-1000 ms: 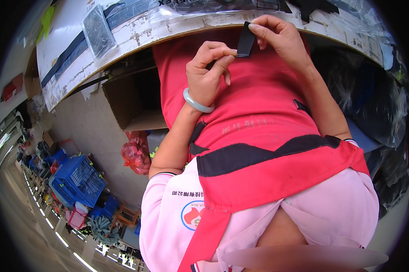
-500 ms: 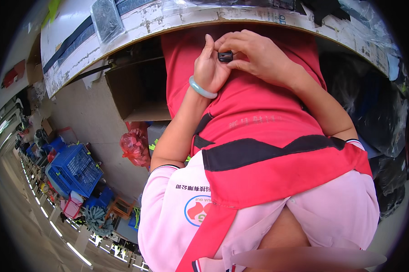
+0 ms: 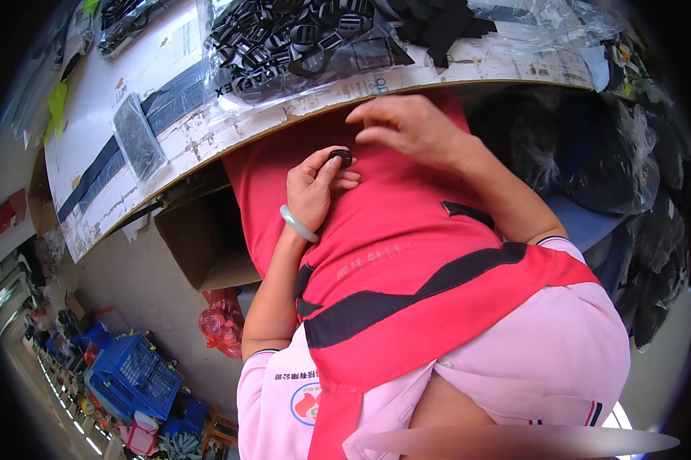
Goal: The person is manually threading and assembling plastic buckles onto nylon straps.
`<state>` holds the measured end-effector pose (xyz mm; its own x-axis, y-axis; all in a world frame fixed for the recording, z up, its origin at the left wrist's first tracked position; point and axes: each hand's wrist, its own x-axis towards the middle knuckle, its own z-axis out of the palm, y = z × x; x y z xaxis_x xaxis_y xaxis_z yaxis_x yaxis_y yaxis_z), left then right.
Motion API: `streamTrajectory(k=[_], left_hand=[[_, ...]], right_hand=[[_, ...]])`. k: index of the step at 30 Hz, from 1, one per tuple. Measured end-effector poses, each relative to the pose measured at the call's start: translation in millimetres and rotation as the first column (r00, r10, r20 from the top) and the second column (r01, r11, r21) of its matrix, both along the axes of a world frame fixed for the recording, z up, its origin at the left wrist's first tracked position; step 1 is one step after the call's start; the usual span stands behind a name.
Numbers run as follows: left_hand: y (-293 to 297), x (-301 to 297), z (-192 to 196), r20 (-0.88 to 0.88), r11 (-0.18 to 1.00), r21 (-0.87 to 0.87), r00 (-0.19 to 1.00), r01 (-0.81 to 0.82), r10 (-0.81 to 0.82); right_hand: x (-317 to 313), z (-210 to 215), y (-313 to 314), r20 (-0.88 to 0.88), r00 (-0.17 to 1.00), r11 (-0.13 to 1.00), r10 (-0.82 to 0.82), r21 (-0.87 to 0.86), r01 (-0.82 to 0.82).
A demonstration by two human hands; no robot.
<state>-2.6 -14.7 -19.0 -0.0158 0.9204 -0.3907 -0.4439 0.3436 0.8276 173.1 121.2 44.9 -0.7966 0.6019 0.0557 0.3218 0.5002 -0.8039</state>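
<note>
My left hand (image 3: 311, 184), with a pale green bangle (image 3: 298, 223) on its wrist, pinches a small black plastic buckle (image 3: 341, 158) between thumb and fingers above the red apron (image 3: 376, 207) on my lap. To the right and a little farther off, my right hand (image 3: 414, 130) hovers near the table edge. Its thumb and index finger are bent and parted, with nothing seen between them. Across the table edge lies a clear plastic bag heaped with black plastic buckles (image 3: 307, 38).
The worn white table (image 3: 184, 126) curves in front of me. On it lie a plastic-wrapped flat block (image 3: 138, 134) and black strap pieces (image 3: 445, 31). Beneath is an open cardboard box (image 3: 207, 238). Black bags (image 3: 590, 161) hang at right; blue crates (image 3: 138, 372) stand at left.
My hands have parted. The left keeps the black buckle; the right has drawn away from it. The view has shifted, showing more of the table and its heap of buckles.
</note>
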Motion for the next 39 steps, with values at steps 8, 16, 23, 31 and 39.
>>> streamTrajectory(k=[8,16,23,31,39], left_hand=[[6,1,8,0.071,0.998,-0.054,0.997,0.042,-0.038],[10,4,6,-0.16,0.993,0.088,0.983,-0.081,0.094],[24,8,20,-0.076,0.985,0.026,0.982,-0.169,0.17],[18,3,17,-0.076,0.97,0.071,0.969,-0.231,0.236],[18,8,6,-0.456,0.922,0.319,0.817,-0.219,0.352]], right_hand=[[74,-3,99,0.082,0.925,0.647,-0.371,0.738,0.194],[40,28,62,-0.287,0.916,0.772,-0.28,0.499,0.392],[-7,13,-22,-0.101,0.975,0.767,-0.2,-0.635,0.092],[-8,-4,-31,0.083,0.961,0.503,-0.265,-0.838,0.211],[-11,-15,-37,-0.043,0.927,0.368,-0.372,-0.924,0.105]])
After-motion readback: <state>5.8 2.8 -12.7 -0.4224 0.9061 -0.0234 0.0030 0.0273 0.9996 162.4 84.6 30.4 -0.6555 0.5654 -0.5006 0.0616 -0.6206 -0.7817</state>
